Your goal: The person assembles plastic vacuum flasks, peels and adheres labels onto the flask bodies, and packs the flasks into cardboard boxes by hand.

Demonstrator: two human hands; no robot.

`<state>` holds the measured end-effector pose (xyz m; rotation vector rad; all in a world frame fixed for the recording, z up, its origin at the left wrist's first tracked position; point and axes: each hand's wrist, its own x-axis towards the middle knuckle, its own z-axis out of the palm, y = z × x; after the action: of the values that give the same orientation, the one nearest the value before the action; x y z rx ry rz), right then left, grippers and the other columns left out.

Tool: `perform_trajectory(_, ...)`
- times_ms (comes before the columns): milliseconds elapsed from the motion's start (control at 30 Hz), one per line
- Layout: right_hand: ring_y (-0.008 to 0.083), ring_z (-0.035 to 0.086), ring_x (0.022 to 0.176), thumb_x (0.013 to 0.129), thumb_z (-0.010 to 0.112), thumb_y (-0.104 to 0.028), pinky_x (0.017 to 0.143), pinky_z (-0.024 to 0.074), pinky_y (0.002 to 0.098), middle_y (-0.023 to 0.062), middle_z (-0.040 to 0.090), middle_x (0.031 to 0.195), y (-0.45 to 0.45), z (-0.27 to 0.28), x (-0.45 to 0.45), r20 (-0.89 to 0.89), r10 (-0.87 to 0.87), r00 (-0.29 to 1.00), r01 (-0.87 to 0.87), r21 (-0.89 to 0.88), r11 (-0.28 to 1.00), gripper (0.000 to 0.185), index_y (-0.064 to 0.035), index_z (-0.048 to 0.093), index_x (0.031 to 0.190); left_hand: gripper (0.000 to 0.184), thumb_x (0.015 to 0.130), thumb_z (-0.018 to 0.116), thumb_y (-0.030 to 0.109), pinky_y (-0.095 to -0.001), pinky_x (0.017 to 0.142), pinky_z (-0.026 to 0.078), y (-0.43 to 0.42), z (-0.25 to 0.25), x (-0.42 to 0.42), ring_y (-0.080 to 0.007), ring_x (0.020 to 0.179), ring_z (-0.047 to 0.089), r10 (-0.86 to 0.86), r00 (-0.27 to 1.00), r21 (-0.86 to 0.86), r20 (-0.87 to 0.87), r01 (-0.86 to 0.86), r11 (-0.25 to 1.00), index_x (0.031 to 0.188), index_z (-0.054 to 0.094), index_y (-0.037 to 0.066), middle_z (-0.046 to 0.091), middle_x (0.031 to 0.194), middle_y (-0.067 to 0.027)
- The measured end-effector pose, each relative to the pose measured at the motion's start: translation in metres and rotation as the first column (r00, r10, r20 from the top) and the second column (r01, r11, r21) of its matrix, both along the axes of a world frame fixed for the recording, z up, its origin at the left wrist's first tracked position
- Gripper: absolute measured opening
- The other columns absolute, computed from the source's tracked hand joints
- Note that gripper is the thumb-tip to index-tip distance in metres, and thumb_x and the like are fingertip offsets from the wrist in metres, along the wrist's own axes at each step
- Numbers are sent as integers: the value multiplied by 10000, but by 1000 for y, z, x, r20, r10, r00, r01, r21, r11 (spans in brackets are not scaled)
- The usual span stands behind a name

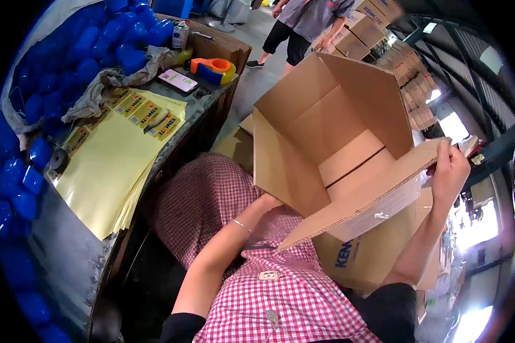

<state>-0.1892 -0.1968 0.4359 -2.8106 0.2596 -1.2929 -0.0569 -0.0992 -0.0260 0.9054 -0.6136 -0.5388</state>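
Observation:
A brown cardboard box with raised flaps tilts in front of me, its open side toward me and a dark seam crossing its inside. My right hand is closed on the corner of its near right flap. Clear tape shows on the outside of that flap. My left hand reaches beneath the box's lower left side, where its fingers are hidden. Below the box lies another carton with blue printing. The checked apron covers my lap.
At left, a worktable holds yellow label sheets, a phone, a tape dispenser and a spray can. Blue plastic pieces are heaped beside it. Another person stands beyond the box, near stacked cartons.

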Motion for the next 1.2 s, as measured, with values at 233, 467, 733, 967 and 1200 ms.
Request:
perform_trajectory(233,262,613,486,959,573,-210,555,473,393,215,619,580,54,-27,-8,-84,-80,993,61,-211,976,398,92,618,704,347,927,646,122,-419,994,476,43,-14,-24,-301,1152,615,41,996,-24,-73,-43,999,1253,613,8,667,1224,-134)
perform_trajectory(467,154,546,546,1007,566,-259,543,432,380,117,604,597,-52,-19,-26,32,-91,995,89,47,995,429,83,646,761,335,949,617,68,-404,1029,462,70,54,-77,-280,1200,592,142,949,34,-282,-138,990,1276,588,1,645,1237,-145)
perform_trajectory(733,206,621,705,1028,546,-325,651,482,411,131,685,789,-416,-25,-77,-257,-250,933,308,214,927,399,45,678,960,749,966,620,141,-408,1016,484,97,122,-123,-341,1158,583,89,815,149,573,-211,966,1589,212,54,530,1264,-214)
perform_trajectory(967,195,695,724,978,617,-320,609,561,332,104,714,886,-347,-243,110,-601,405,689,162,673,722,320,-8,670,1024,311,990,602,194,-432,917,536,105,83,-131,-363,1068,648,-67,751,298,657,-178,938,1237,636,8,629,1210,-189)
perform_trajectory(1200,261,546,1132,882,722,-461,816,578,598,107,554,1211,-90,-415,247,-693,450,563,474,717,512,607,-51,529,1287,279,980,614,153,-420,894,544,190,79,-126,-355,1054,657,460,680,353,571,-709,610,1230,646,32,652,1160,-170)
